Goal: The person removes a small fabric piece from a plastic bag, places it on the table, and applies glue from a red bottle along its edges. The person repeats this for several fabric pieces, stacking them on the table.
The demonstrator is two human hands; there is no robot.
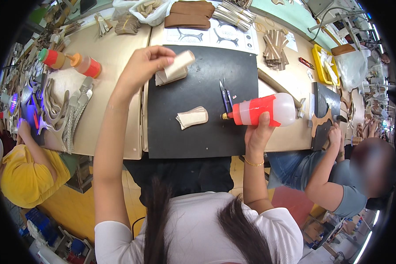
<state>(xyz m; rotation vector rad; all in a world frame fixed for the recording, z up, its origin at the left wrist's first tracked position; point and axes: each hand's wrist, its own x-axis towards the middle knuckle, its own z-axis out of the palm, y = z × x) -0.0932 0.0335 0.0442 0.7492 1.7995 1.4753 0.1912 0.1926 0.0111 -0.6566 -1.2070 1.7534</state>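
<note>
My left hand (146,68) pinches a small cream rounded-end piece (180,64), perhaps leather, between thumb and fingers. Just beneath it, a small stack of similar pieces (174,78) lies near the far left of the black mat (174,143). A second cream stack (192,117) lies nearer, at the mat's middle. My right hand (257,137) is wrapped round a translucent squeeze bottle (286,110) with red tape. The bottle is tipped on its side over the mat's right edge, its narrow nozzle pointing left. Scissors (225,97) with dark handles lie beyond the nozzle.
Brown strips (187,14) and bundled pale strips (233,15) lie at the back. Two squeeze bottles (86,66) are on the left. A yellow basket (317,55) and a wooden rod (273,83) are on the right. Co-workers sit on both sides, one holding a hammer (340,119).
</note>
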